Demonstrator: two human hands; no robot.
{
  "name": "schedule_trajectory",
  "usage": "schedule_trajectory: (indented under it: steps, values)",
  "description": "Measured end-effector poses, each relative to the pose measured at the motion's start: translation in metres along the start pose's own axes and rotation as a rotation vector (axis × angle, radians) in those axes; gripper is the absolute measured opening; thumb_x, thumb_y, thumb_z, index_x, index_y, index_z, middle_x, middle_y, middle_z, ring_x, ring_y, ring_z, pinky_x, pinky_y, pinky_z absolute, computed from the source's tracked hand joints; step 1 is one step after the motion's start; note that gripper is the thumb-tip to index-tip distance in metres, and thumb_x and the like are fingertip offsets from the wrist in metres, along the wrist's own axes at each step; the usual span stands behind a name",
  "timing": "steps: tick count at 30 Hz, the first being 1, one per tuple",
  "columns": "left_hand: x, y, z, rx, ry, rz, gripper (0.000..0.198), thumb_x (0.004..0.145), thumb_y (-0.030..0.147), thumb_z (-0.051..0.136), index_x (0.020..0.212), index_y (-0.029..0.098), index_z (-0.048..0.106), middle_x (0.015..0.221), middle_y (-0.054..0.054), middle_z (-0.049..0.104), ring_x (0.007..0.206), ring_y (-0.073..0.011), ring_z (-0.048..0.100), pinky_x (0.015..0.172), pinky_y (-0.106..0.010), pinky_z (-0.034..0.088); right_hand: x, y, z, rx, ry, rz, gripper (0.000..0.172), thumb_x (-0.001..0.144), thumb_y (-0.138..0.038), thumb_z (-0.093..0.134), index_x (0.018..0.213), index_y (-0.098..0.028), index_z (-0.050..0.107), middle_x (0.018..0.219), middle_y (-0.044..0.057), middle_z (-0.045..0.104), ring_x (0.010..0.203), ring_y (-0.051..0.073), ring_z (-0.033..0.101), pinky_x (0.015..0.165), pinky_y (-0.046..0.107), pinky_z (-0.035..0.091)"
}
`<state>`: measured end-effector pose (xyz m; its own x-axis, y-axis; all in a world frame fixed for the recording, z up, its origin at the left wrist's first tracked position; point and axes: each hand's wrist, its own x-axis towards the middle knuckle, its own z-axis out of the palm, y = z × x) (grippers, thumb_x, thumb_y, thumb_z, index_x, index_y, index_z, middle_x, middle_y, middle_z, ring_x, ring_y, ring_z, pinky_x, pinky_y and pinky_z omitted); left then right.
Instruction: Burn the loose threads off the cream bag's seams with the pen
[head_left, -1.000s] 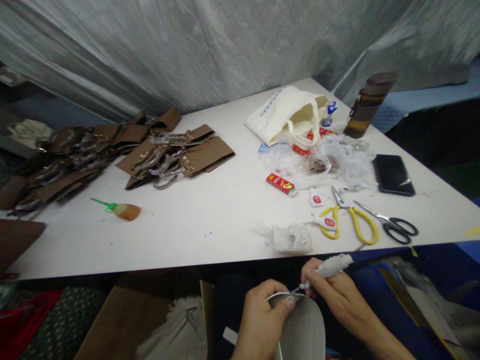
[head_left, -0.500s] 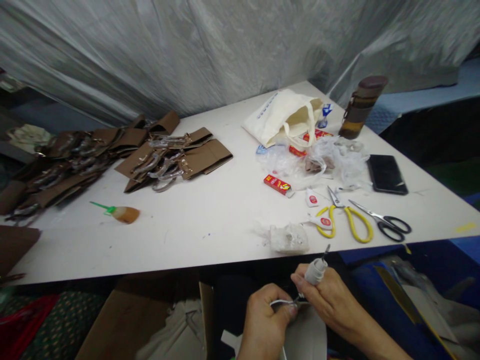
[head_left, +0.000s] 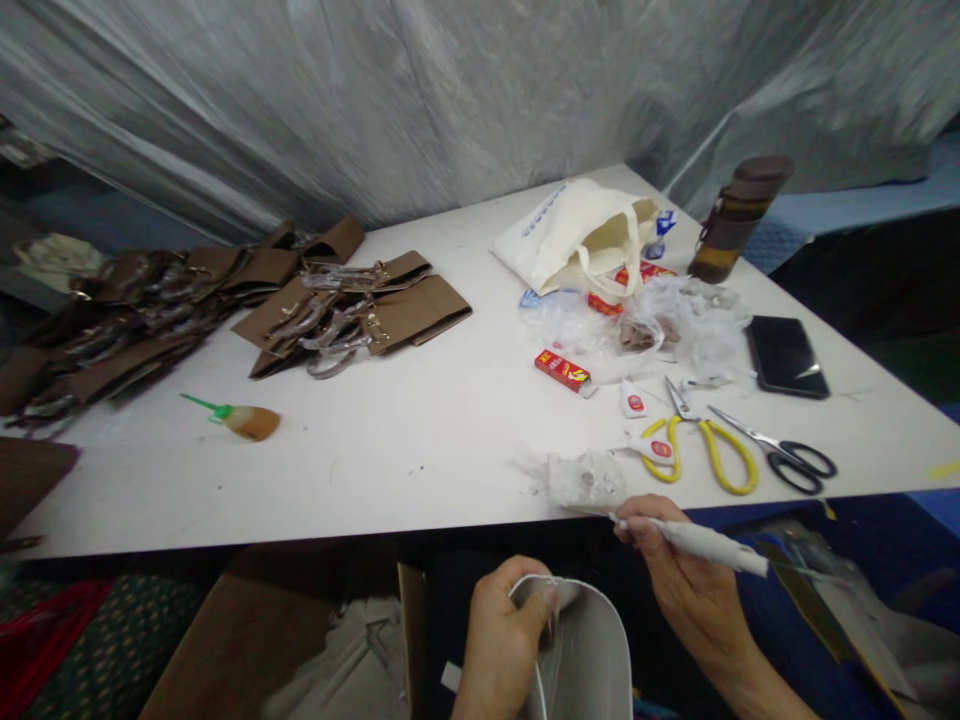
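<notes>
My left hand [head_left: 499,640] grips the rounded top edge of a pale grey sole-shaped piece [head_left: 589,655] below the table's front edge, thumb pressed on its white rim. My right hand [head_left: 679,585] is closed round a white-wrapped tool [head_left: 705,543] with a thin metal tip. The tip points left, close to a crumpled white lump [head_left: 586,478] at the table's near edge. The tool is lifted clear of the grey piece.
On the white table [head_left: 420,440] lie yellow scissors [head_left: 705,445], black scissors [head_left: 787,455], a phone [head_left: 786,355], small glue tubes [head_left: 634,400], a red box [head_left: 562,370], a cream tote bag [head_left: 581,232], a brown bottle [head_left: 739,215], a glue bottle [head_left: 244,420] and brown bags [head_left: 352,310].
My right hand has drawn the tool away from the grey piece's rim, up and right toward the table edge, turning it level. My left hand keeps hold of the piece.
</notes>
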<state>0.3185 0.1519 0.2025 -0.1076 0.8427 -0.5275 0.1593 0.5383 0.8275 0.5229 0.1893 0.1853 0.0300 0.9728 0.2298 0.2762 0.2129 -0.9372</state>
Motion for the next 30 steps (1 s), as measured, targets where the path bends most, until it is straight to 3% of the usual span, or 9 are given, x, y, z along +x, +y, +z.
schedule_trajectory:
  steps: [4, 12, 19, 25, 27, 30]
  values:
    - [0.000, 0.002, -0.003, -0.018, -0.025, -0.001, 0.021, 0.075, 0.032, 0.067, 0.082, 0.013, 0.073, 0.069, -0.003, 0.062, 0.066, -0.0165, 0.051, 0.059, -0.026, 0.037, 0.010, 0.003, 0.004, -0.066, -0.018, -0.131, 0.016, 0.110, -0.036, 0.056, 0.103, -0.025, 0.066, 0.091, 0.000, 0.067, 0.084, 0.018, 0.063, 0.078, 0.027, 0.048]
    - [0.004, -0.005, -0.007, -0.081, -0.027, -0.031, 0.024, 0.069, 0.035, 0.072, 0.076, 0.012, 0.072, 0.064, -0.002, 0.060, 0.062, -0.0150, 0.048, 0.060, -0.026, 0.036, 0.020, 0.008, 0.010, -0.181, -0.077, -0.277, 0.017, 0.111, -0.034, 0.055, 0.104, -0.022, 0.064, 0.091, 0.002, 0.068, 0.082, 0.018, 0.063, 0.078, 0.030, 0.047]
    - [0.007, -0.007, -0.010, -0.080, -0.035, -0.048, 0.029, 0.067, 0.038, 0.075, 0.077, 0.011, 0.073, 0.067, -0.004, 0.064, 0.065, -0.0167, 0.051, 0.063, -0.028, 0.038, 0.025, 0.009, 0.014, -0.233, -0.083, -0.295, 0.020, 0.112, -0.036, 0.053, 0.103, -0.021, 0.064, 0.089, 0.002, 0.068, 0.081, 0.019, 0.065, 0.077, 0.030, 0.048]
    - [0.005, -0.005, -0.011, -0.094, -0.038, -0.066, 0.031, 0.066, 0.040, 0.076, 0.078, 0.012, 0.073, 0.068, -0.004, 0.065, 0.066, -0.0177, 0.052, 0.065, -0.029, 0.038, 0.019, 0.006, 0.009, -0.153, -0.052, -0.238, 0.020, 0.110, -0.037, 0.056, 0.100, -0.022, 0.067, 0.088, 0.002, 0.068, 0.079, 0.019, 0.064, 0.076, 0.030, 0.048]
    - [0.005, -0.004, -0.012, -0.101, -0.039, -0.076, 0.031, 0.065, 0.040, 0.076, 0.077, 0.012, 0.073, 0.067, -0.004, 0.064, 0.065, -0.0174, 0.052, 0.065, -0.029, 0.038, 0.013, 0.002, 0.008, -0.049, -0.058, -0.146, 0.022, 0.110, -0.037, 0.055, 0.098, -0.023, 0.067, 0.086, 0.001, 0.067, 0.078, 0.018, 0.063, 0.075, 0.028, 0.048]
    - [0.006, -0.002, -0.013, -0.099, -0.035, -0.074, 0.029, 0.064, 0.038, 0.075, 0.076, 0.012, 0.074, 0.066, -0.003, 0.063, 0.066, -0.0169, 0.051, 0.065, -0.028, 0.038, 0.004, -0.005, 0.008, 0.143, -0.173, 0.052, 0.032, 0.111, -0.039, 0.050, 0.089, -0.023, 0.066, 0.076, -0.002, 0.064, 0.071, 0.015, 0.062, 0.068, 0.024, 0.049]
